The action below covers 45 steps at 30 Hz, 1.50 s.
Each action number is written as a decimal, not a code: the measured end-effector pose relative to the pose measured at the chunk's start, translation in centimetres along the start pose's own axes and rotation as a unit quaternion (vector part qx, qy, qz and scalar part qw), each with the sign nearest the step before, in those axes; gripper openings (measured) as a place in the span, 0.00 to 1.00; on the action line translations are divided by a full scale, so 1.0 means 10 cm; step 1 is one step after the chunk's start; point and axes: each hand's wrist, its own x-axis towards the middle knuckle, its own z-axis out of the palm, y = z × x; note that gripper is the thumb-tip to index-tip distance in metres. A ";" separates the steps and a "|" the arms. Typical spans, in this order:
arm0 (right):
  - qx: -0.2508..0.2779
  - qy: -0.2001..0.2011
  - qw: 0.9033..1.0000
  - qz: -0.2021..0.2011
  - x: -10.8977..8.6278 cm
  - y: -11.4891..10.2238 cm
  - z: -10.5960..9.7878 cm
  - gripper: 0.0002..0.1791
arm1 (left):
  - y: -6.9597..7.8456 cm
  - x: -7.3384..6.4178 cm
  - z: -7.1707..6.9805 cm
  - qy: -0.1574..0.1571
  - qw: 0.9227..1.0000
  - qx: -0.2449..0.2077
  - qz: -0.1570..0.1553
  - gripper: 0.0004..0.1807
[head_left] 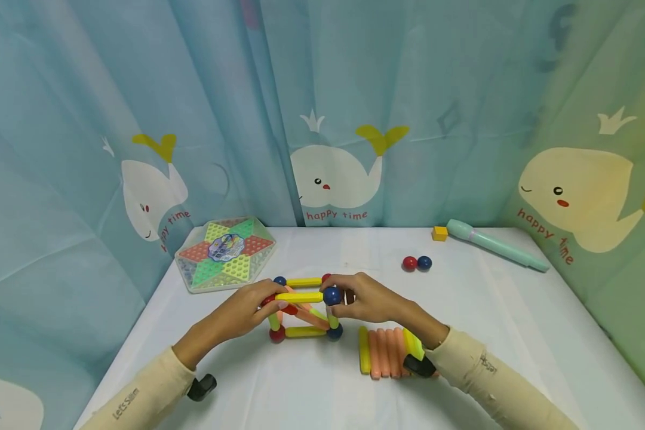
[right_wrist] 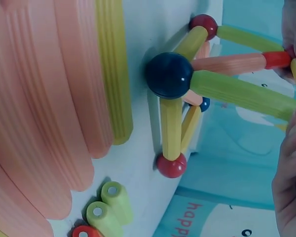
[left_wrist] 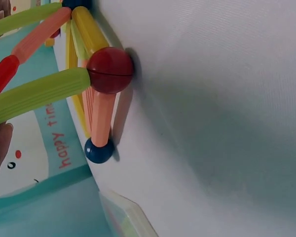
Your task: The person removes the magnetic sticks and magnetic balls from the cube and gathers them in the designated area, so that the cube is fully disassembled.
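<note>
The left grip [head_left: 247, 307] is narrow: thumb and fingers pinch the upper red ball [head_left: 269, 300] at one end of a yellow rod [head_left: 300, 297]. The right grip [head_left: 373, 298] is likewise narrow, with thumb and fingertips at the upper blue ball [head_left: 331, 295] on the rod's other end. The rod-and-ball frame [head_left: 310, 318] stands on the worktop [head_left: 279, 394], between and below both grips. Directly under the left grip sits a lower red ball [head_left: 277, 334]; under the right, a lower blue ball [head_left: 334, 331]. A coral rod [right_wrist: 229, 64] slants from the latter toward the left grip, ending at a red piece [right_wrist: 277, 59]. Below the right grip lies a row of rods [head_left: 390, 352]. Beyond it, to the right, a loose red ball [head_left: 410, 263] touches a loose blue ball [head_left: 424, 263]. A hexagonal game box [head_left: 226, 248] lies beyond the left grip.
</note>
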 end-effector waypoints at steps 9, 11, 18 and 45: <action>-0.025 -0.013 1.000 -0.011 0.04 0.00 -0.05 0.12 | 0.00 0.01 0.05 0.018 1.000 -0.013 0.008 0.15; -0.028 -0.010 1.000 -0.002 0.04 0.00 -0.08 0.12 | 0.00 0.01 0.05 0.020 1.000 -0.011 0.013 0.14; -0.006 -0.015 1.000 0.021 -0.01 0.03 -0.12 0.13 | 0.00 0.01 0.05 0.021 1.000 -0.008 0.023 0.15; -0.023 0.136 0.983 0.120 -0.91 0.79 -0.76 0.15 | 0.04 -0.05 0.02 0.005 1.000 -0.005 -0.010 0.16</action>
